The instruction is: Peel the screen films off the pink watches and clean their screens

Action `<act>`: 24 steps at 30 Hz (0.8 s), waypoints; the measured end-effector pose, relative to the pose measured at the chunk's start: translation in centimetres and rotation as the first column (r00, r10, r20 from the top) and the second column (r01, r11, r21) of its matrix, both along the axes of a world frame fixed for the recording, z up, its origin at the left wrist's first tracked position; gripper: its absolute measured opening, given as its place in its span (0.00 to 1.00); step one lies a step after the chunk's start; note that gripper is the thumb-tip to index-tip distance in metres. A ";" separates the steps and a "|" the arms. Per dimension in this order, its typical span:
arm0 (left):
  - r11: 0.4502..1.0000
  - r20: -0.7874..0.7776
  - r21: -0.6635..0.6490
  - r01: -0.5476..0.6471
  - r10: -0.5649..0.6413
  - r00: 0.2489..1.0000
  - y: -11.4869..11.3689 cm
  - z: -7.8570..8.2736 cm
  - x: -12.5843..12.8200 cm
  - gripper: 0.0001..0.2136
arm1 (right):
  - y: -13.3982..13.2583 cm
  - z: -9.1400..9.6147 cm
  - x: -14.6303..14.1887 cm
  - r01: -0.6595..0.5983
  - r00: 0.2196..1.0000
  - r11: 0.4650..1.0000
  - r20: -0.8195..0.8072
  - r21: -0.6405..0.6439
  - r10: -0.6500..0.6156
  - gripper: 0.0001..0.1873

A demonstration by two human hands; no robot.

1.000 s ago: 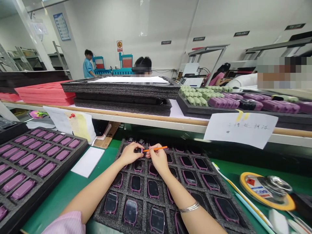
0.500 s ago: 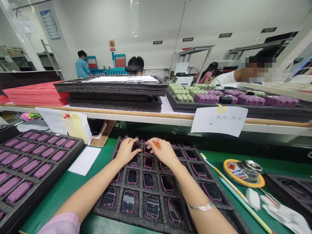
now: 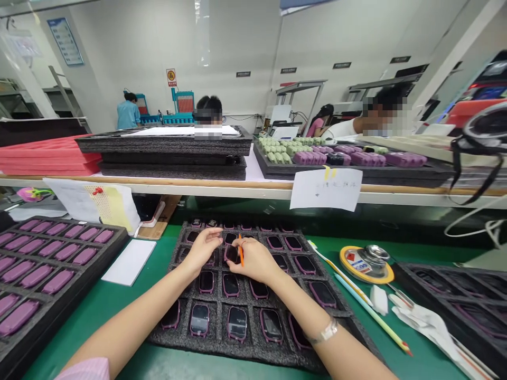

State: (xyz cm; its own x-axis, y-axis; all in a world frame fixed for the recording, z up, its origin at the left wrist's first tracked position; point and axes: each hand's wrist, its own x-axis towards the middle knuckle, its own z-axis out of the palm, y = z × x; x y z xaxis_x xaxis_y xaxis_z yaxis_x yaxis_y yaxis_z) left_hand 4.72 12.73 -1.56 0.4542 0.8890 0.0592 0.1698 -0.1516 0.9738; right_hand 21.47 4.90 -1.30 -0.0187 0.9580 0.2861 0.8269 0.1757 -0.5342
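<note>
Head view: a black foam tray (image 3: 206,347) of purple-framed devices lies on a green bench (image 3: 132,311). The right hand (image 3: 251,258) grips an orange stick (image 3: 241,250), its thumb and fingertips around one dark-screened device (image 3: 231,254) near the tray's middle; whether that device is lifted, I cannot tell. The left hand (image 3: 202,252) is loosely curved just beside it, fingers apart, with nothing visible in its grasp. Bare green bench borders the tray's front edge; to its left, a white pad (image 3: 129,262) lies between it and another tray (image 3: 65,302). On the right, a toothbrush (image 3: 344,277) runs near its edge. Behind, a shelf (image 3: 237,190) shadows the back row, blurring detail. The forearms hide several slots, and the left-side tray is cut off by the picture's border.
</note>
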 end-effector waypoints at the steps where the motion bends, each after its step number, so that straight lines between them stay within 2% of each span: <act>1: 0.999 0.022 -0.047 0.020 -0.019 1.000 -0.9 0.4 -0.4 0.15 | -1.0 0.2 0.0 -0.005 0.999 0.999 -0.042 0.046 0.007 0.18; 4: 0.965 0.073 -0.197 0.173 -0.162 0.984 -4.1 1.6 -1.5 0.21 | -4.6 0.6 -0.4 -0.039 0.986 0.985 -0.155 0.169 0.066 0.23; 7: 0.850 0.124 -0.351 0.392 -0.373 0.919 -7.3 2.4 -1.8 0.31 | -7.6 0.3 -0.8 -0.081 0.956 0.932 -0.236 0.354 0.172 0.27; 10: 0.749 0.253 -0.425 0.508 -0.441 0.861 -9.2 2.6 -1.3 0.30 | -9.1 -0.1 -1.1 -0.064 0.932 0.864 -0.280 0.499 0.230 0.30; 13: 0.702 0.339 -0.463 0.541 -0.423 0.840 -9.9 2.5 -0.9 0.28 | -9.9 -0.3 -1.2 -0.064 0.926 0.857 -0.290 0.512 0.243 0.32; 19: 0.614 0.397 -0.525 0.589 -0.436 0.808 -9.8 1.9 -0.8 0.28 | -10.7 -0.1 -1.2 -0.093 0.905 0.876 -0.326 0.473 0.272 0.32; 24: 0.588 0.406 -0.545 0.598 -0.439 0.802 -9.5 1.5 -0.8 0.28 | -10.7 0.0 -1.3 -0.082 0.901 0.898 -0.353 0.432 0.252 0.30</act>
State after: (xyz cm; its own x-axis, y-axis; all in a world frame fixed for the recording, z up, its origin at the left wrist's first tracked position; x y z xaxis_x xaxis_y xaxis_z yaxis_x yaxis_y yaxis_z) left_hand 3.91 3.18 -0.07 0.8954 0.3634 -0.2572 0.0465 0.4983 0.8658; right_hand 20.16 -5.85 -1.28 0.0259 0.7528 0.6577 0.5031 0.5587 -0.6594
